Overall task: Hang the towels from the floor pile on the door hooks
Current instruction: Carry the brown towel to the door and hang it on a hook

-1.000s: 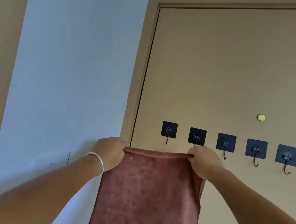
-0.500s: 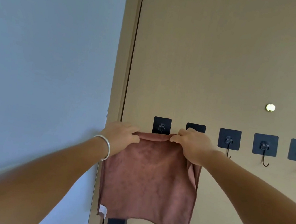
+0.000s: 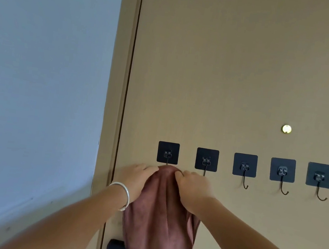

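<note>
Door (image 3: 242, 72), w/ row of adhesive hooks. Brown towel (image 3: 159, 219) is bunched over leftmost hook (image 3: 168, 153), pinched at its top by left hand (image 3: 137, 179) & right hand (image 3: 193, 189). Risk: if fabric isn't caught by hook tip, towel slips off on release.

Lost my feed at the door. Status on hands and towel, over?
Left hand and right hand both pinch the brown towel, bunched at the leftmost hook. Nothing in the way.
</note>
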`<state>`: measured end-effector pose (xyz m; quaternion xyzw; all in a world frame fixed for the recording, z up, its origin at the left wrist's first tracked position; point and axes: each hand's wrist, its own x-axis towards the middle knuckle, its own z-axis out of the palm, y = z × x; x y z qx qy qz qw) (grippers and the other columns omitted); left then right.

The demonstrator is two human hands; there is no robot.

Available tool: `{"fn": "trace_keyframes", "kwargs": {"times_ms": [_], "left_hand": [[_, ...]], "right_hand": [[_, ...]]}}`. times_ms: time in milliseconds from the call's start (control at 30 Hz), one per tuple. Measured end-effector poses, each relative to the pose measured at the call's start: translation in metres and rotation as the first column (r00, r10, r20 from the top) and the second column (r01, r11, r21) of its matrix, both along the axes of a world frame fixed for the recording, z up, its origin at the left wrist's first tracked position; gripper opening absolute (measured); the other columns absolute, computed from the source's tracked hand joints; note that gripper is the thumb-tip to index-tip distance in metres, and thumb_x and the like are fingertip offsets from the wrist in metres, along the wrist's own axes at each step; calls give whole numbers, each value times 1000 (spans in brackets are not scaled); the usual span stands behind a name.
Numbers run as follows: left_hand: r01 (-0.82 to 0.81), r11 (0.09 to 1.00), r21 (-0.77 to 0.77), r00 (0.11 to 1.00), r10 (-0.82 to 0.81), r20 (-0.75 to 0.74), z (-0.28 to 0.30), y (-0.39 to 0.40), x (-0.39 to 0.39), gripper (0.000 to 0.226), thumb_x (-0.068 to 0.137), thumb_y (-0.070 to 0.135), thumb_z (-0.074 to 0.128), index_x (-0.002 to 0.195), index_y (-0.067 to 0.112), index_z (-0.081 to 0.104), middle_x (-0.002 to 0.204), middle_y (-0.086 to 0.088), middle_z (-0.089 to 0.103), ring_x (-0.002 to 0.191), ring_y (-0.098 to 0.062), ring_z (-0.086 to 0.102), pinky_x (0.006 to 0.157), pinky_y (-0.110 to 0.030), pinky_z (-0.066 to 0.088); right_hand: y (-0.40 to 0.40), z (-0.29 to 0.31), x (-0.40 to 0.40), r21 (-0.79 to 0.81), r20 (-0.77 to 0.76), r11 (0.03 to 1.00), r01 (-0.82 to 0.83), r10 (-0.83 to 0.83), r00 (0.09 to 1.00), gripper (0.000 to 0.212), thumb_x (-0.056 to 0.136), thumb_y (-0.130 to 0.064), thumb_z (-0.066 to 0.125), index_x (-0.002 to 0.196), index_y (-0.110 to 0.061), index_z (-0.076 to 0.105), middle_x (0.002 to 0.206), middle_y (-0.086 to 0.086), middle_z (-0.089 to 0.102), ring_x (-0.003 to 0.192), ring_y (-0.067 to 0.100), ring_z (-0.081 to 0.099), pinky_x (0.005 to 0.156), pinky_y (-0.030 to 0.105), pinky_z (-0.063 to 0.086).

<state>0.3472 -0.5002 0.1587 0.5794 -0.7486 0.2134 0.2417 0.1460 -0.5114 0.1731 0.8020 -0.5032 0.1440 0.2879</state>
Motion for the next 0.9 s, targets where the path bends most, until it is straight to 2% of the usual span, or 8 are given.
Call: {"fn": "trace_keyframes", "kwargs": {"times_ms": [100,200,267,367,500,600,700,900], "left_hand": [[-2,999,45,995,6,-102,-28,-4,-9,59,84,3,43,138,27,45,130,3,53,118,-22,52,99,-34,42],[-145,983,113,981,158,-115,-52,-5,-26,36,83,5,48,114,21,56,112,1,53,102,-22,56,85,-31,46],[-210,972,100,975,217,-57,-56,-6,-33,28,84,9,52,109,21,56,110,0,51,99,-22,54,79,-32,44],[-258,965,55,960,249,127,-44,-11,-28,29,88,16,57,117,17,58,119,-5,50,111,-25,49,88,-36,44],[-351,935,50,897,320,306,-10,0,-20,28,92,11,51,116,15,64,113,-7,57,105,-27,56,86,-38,45],[-245,969,-38,945,248,216,23,13,-21,27,89,9,47,109,19,61,105,-4,55,95,-24,56,74,-35,41],[-60,985,-162,988,81,129,50,19,-36,35,85,9,50,118,22,53,109,-1,52,96,-23,54,68,-32,35],[151,972,-181,973,-113,201,45,20,-111,31,85,7,46,113,20,50,108,0,50,93,-22,51,70,-32,31]], "right_hand": [[-2,-26,6,92,33,996,-7,4,999,43,94,-17,45,136,-17,37,114,10,54,100,32,56,71,38,41],[-3,-49,14,158,143,987,-17,-6,990,55,91,-22,54,142,-22,30,117,7,50,99,31,56,72,38,42],[-5,-56,18,104,173,995,-8,-10,985,54,93,-23,51,142,-25,31,123,6,46,104,28,50,75,38,42],[-8,-55,18,-4,103,1000,15,-14,995,49,93,-25,47,141,-25,34,121,8,44,105,28,43,76,39,35],[0,-45,11,83,84,996,-13,6,996,36,94,-27,41,130,-26,45,113,6,50,100,26,48,73,37,35],[6,-37,-1,76,128,997,-30,20,992,32,95,-26,41,126,-28,47,105,3,54,92,25,54,69,33,39],[16,-28,-23,60,208,998,-13,0,978,32,95,-25,39,125,-28,49,109,0,58,93,24,59,71,34,45],[56,-26,-94,58,216,977,204,-212,953,33,95,-26,39,126,-26,52,113,-1,59,95,22,59,72,32,44]]}}
